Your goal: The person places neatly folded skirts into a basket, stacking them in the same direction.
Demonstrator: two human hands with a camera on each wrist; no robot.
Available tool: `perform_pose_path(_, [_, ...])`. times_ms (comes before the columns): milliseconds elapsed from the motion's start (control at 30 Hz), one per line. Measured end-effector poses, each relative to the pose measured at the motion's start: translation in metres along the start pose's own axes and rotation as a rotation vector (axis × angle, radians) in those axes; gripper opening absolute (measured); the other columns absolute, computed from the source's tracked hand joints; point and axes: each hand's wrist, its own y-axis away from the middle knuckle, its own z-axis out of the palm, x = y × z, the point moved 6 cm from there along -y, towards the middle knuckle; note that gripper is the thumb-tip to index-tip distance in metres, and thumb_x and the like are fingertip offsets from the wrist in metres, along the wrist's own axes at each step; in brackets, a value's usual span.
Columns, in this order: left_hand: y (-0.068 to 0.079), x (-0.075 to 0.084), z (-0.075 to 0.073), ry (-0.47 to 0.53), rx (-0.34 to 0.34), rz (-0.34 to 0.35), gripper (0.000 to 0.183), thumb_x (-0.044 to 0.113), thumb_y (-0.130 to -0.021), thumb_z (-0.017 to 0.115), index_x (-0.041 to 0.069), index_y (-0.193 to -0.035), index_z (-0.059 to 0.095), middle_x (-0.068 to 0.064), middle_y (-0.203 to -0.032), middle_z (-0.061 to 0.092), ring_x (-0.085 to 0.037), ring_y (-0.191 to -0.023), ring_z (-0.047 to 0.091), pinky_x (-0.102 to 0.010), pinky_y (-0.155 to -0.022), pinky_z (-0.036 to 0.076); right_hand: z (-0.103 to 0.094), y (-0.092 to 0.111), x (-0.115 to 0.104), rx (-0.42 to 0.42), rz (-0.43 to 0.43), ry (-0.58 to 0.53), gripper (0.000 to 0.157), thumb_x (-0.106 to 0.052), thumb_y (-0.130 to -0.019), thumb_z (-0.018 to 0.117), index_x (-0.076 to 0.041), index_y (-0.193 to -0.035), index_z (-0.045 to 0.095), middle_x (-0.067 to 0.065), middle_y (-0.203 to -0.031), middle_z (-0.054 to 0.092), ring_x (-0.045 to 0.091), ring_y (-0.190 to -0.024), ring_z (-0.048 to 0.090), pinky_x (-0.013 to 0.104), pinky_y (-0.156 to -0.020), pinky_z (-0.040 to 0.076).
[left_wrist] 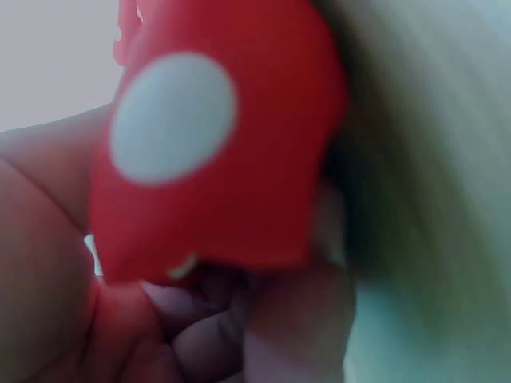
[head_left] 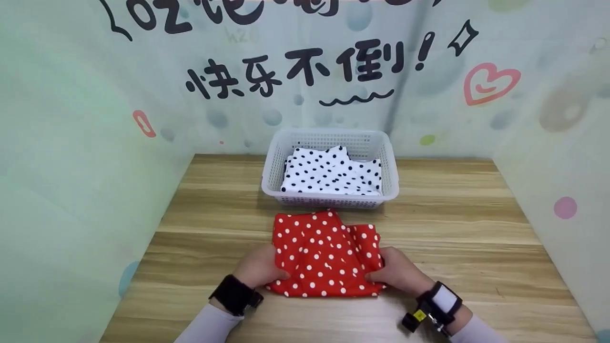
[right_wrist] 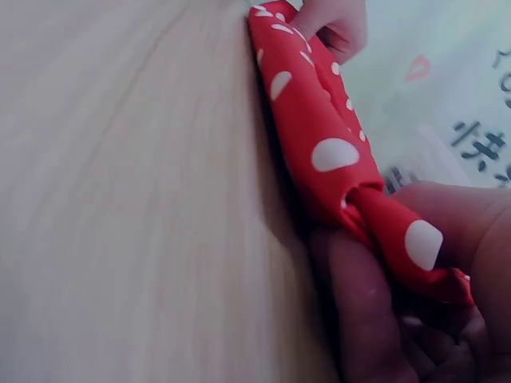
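A folded red cloth garment with white dots [head_left: 324,257] lies near the middle of the wooden table, its kind not plain from the folds. At its left edge my left hand [head_left: 261,267] grips it, thumb on top and fingers underneath. My right hand [head_left: 398,271] pinches the opposite edge in the same way. In the right wrist view the red cloth [right_wrist: 319,128] shows as a thick folded layer, its near end between thumb and curled fingers. The left wrist view has the cloth [left_wrist: 263,159] close up, with fingers curled below it.
Just behind the red cloth stands a white plastic basket [head_left: 329,199]. Inside lies a folded white cloth with black dots [head_left: 324,171]. The wooden table [head_left: 452,214] meets a printed curtain [head_left: 305,109] at the back, with more curtain on both sides.
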Motion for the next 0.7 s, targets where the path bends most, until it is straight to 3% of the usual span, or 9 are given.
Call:
perform_pose_path(200, [-0.010, 0.034, 0.023, -0.091, -0.062, 0.092, 0.039, 0.021, -0.080, 0.092, 0.012, -0.111, 0.071, 0.001, -0.089, 0.071, -0.019, -0.083, 0.064, -0.038, -0.077, 0.051, -0.030, 0.023, 0.017, 0.003, 0.058, -0.019, 0.043, -0.006, -0.084, 0.083, 0.005, -0.121, 0.065, 0.010, -0.095, 0.076, 0.022, -0.082, 0.075, 0.032, -0.072, 0.063])
perform_pose_path(300, [-0.013, 0.043, 0.027, -0.098, -0.080, 0.103, 0.040, 0.023, -0.080, 0.092, 0.013, -0.112, 0.071, 0.003, -0.090, 0.070, -0.018, -0.084, 0.065, -0.038, -0.078, 0.052, -0.037, 0.028, 0.022, -0.012, 0.077, -0.055, 0.047, -0.005, -0.084, 0.083, 0.007, -0.125, 0.062, 0.011, -0.097, 0.076, 0.024, -0.085, 0.076, 0.034, -0.074, 0.064])
perform_pose_path(433, [-0.015, 0.041, 0.026, -0.125, -0.074, 0.104, 0.043, 0.027, -0.079, 0.092, 0.016, -0.115, 0.070, 0.004, -0.089, 0.070, -0.017, -0.084, 0.064, -0.037, -0.078, 0.051, -0.038, 0.029, 0.024, -0.035, 0.086, -0.118, 0.056, -0.006, -0.085, 0.083, 0.008, -0.133, 0.057, 0.012, -0.104, 0.076, 0.025, -0.092, 0.076, 0.035, -0.080, 0.065])
perform_pose_path(567, [-0.015, 0.037, 0.025, -0.193, -0.059, 0.135, 0.036, 0.031, -0.078, 0.090, 0.015, -0.104, 0.071, 0.005, -0.081, 0.068, -0.016, -0.077, 0.062, -0.035, -0.071, 0.048, -0.036, 0.029, 0.024, -0.047, 0.070, -0.134, 0.059, -0.005, -0.085, 0.082, 0.010, -0.135, 0.054, 0.014, -0.104, 0.075, 0.025, -0.092, 0.076, 0.034, -0.078, 0.064])
perform_pose_path(700, [-0.014, 0.032, 0.024, -0.166, -0.060, 0.134, 0.036, 0.035, -0.076, 0.090, 0.016, -0.100, 0.070, 0.006, -0.077, 0.067, -0.016, -0.075, 0.061, -0.034, -0.068, 0.046, -0.033, 0.028, 0.024, -0.065, 0.075, -0.158, 0.060, -0.005, -0.086, 0.081, 0.011, -0.136, 0.052, 0.014, -0.103, 0.075, 0.024, -0.089, 0.076, 0.034, -0.075, 0.064])
